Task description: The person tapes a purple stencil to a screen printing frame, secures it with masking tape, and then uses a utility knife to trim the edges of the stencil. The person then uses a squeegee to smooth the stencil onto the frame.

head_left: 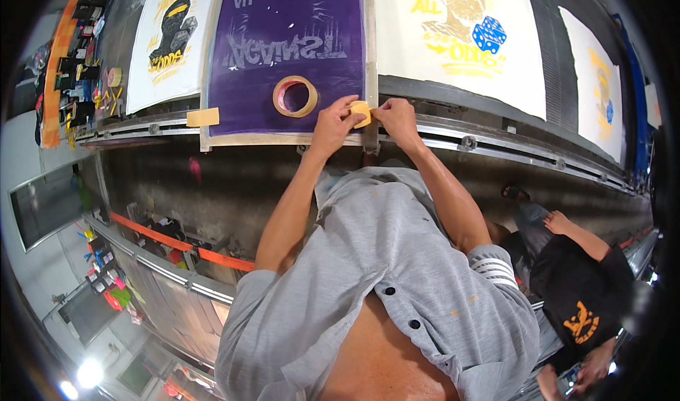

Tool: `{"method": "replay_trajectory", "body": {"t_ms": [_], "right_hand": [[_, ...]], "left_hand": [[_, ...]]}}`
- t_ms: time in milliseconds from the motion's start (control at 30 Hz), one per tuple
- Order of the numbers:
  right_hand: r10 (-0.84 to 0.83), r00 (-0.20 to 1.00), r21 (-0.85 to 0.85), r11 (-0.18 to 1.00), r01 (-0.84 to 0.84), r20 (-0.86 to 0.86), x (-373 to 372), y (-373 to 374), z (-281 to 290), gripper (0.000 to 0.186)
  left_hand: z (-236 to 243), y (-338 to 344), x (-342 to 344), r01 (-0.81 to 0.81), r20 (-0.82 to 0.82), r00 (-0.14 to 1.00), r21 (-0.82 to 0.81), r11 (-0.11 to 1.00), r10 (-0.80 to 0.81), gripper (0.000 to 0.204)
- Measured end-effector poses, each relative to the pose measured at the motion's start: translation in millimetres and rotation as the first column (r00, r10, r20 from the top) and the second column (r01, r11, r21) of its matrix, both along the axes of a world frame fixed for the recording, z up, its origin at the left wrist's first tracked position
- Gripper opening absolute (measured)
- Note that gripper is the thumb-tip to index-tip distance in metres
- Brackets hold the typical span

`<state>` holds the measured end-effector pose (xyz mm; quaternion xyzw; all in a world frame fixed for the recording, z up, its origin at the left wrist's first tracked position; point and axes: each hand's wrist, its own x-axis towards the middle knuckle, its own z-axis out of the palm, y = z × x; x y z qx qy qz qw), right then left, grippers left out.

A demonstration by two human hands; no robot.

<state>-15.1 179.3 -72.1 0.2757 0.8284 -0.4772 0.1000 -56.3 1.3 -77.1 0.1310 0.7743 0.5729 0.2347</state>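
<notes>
A purple printing screen (pixel 244 96) in a pale frame lies in front of me, with reversed lettering showing in its mesh. At its near right corner, my left hand (pixel 336 126) pinches a short piece of tan tape (pixel 362 115) between thumb and fingers. My right hand (pixel 398 123) is closed at the same piece's right end, over the frame's side bar; its fingertips partly hide what they grip. Left of my hands, a roll of tan packing tape (pixel 280 101) lies flat on the screen. Another tape strip (pixel 203 117) sticks across the frame's left corner.
Printed white sheets (pixel 520 79) lie on the long table on both sides of the screen. A metal rail (pixel 489 146) runs along its near edge. Behind me on the right is a person in a black shirt (pixel 577 288). An orange-edged bench (pixel 177 242) stands behind left.
</notes>
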Motion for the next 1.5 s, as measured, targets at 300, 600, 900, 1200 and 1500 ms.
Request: {"method": "replay_trajectory", "body": {"t_ms": [300,600,900,1200,1500], "right_hand": [[-0.402,0.914,-0.691,0.646,0.324,0.053,21,9,-33,0.041],[-0.005,0.987,0.138,0.99,0.028,-0.16,17,16,-38,0.031],[-0.151,0.979,0.023,0.988,0.156,-0.139,8,-4,-17,0.025],[-0.036,0.999,-0.331,0.943,0.031,-0.008,-6,7,-21,0.033],[0.043,0.993,-0.467,0.884,0.015,0.114,-16,23,-25,0.032]], "left_hand": [[22,17,54,0.133,-0.508,0.732,-0.546,0.827,-0.453,0.087],[5,-3,38,0.352,-0.402,0.616,-0.629,0.693,-0.677,0.1],[-18,5,46,0.189,-0.568,0.709,-0.417,0.889,-0.418,0.116],[-8,10,38,0.144,-0.511,0.826,-0.214,0.966,-0.237,0.126],[0,6,32,0.269,-0.364,0.852,-0.314,0.91,-0.377,0.116]]}}
